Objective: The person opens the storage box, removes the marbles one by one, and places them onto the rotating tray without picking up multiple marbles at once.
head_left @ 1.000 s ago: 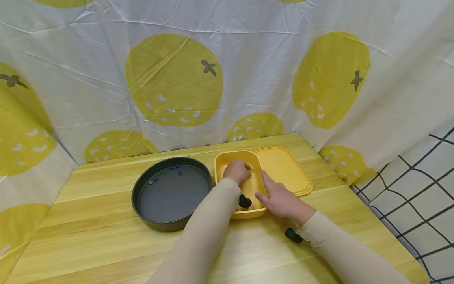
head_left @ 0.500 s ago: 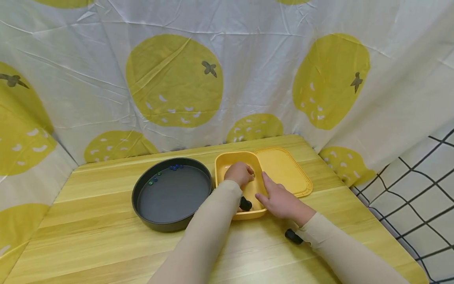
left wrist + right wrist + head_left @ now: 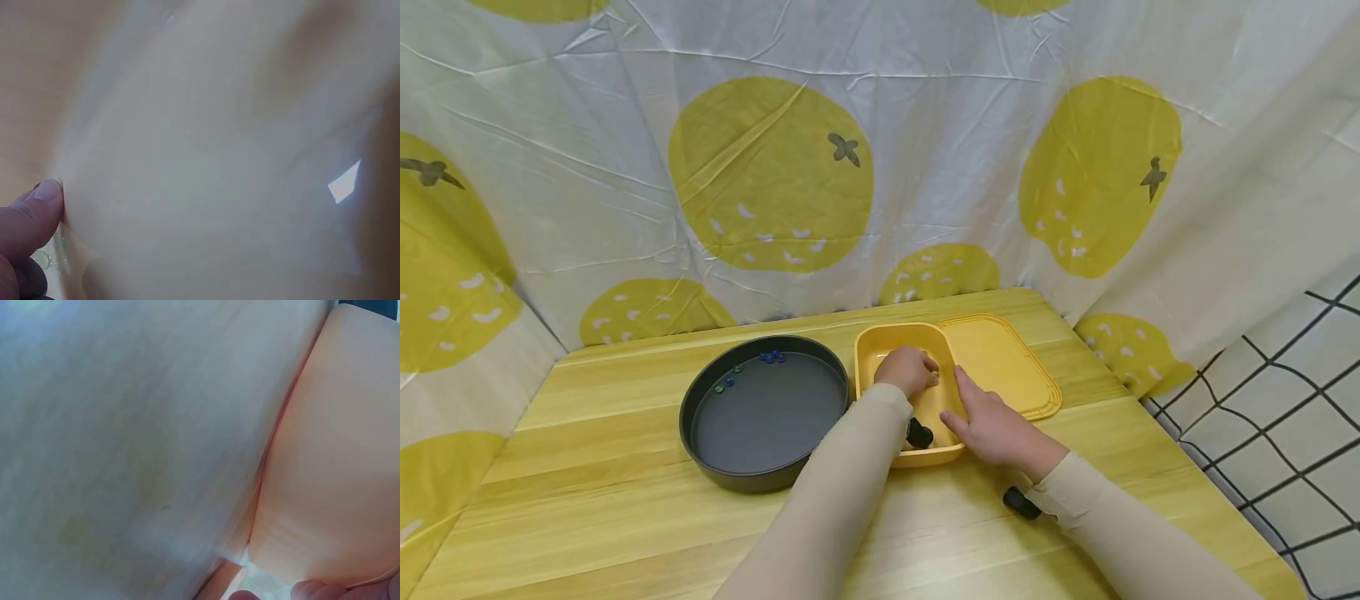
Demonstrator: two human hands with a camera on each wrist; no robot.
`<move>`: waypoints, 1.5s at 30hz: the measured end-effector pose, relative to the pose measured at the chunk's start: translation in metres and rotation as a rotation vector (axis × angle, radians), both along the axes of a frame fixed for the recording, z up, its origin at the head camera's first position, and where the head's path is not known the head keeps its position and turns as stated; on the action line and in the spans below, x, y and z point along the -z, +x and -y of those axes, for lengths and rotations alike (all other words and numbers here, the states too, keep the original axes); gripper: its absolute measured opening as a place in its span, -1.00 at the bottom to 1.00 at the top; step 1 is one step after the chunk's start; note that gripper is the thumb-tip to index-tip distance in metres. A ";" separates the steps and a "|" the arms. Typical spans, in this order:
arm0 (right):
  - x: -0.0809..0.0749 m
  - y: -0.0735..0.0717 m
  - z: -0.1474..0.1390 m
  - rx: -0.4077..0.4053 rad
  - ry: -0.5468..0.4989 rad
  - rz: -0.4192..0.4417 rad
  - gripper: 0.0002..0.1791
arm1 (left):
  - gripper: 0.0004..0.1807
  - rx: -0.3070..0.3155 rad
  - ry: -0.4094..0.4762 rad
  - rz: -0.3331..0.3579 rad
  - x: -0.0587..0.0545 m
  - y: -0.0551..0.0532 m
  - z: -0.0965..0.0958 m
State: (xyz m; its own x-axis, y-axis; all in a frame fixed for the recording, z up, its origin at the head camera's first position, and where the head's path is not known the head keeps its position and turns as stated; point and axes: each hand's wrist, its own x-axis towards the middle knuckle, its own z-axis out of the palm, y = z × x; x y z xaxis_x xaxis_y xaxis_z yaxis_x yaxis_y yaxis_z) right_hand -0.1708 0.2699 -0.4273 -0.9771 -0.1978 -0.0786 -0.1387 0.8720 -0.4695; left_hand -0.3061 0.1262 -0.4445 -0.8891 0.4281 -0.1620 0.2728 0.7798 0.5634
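Observation:
Inside the deep yellow box (image 3: 930, 410) is my left hand (image 3: 906, 371), palm down with curled fingers at the box's right wall. A small pale green glass bead (image 3: 42, 259) shows beside those fingers in the left wrist view; whether they grip it is hidden. The thumb (image 3: 45, 199) touches the wall there. My right hand (image 3: 994, 423) lies along the box's right rim with straight fingers, thumb over the edge. To the left, a round dark grey pan (image 3: 767, 417) holds several blue glass beads (image 3: 772, 357) and a few green ones (image 3: 719, 388) near its back-left wall.
A flat yellow lid (image 3: 996, 362) lies on the wood-grain table (image 3: 587, 492), right behind the box. The pan nearly touches the box's left side. A fruit-print curtain (image 3: 940, 150) hangs behind the table, and black wire mesh (image 3: 1285, 417) stands on the right.
My left hand has shifted slightly right and down in the box, covering the bead seen past its fingertips. One blue bead in the pan has rolled back to the others. The right hand stays put.

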 end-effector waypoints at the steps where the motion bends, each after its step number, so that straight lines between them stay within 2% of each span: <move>1: 0.000 0.000 0.000 0.001 0.000 -0.001 -0.09 | -0.69 -0.001 -0.001 -0.001 0.000 0.000 0.000; 29: 0.002 0.000 0.001 0.004 0.025 -0.013 -0.09 | -0.71 -0.007 -0.002 0.015 0.004 -0.005 0.000; 39: 0.000 0.001 0.001 0.005 0.024 -0.009 -0.09 | -0.72 -0.008 -0.001 -0.004 0.001 0.000 0.001; 45: 0.001 0.001 0.001 0.008 0.026 -0.013 -0.09 | -0.73 -0.009 0.000 -0.004 0.001 0.000 0.001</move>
State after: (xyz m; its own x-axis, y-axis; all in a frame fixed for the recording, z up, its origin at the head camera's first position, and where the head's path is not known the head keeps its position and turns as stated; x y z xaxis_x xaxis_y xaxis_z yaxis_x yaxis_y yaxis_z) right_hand -0.1700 0.2687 -0.4278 -0.9795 -0.1884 -0.0711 -0.1378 0.8848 -0.4450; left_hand -0.3062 0.1252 -0.4459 -0.8935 0.4202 -0.1584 0.2682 0.7823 0.5623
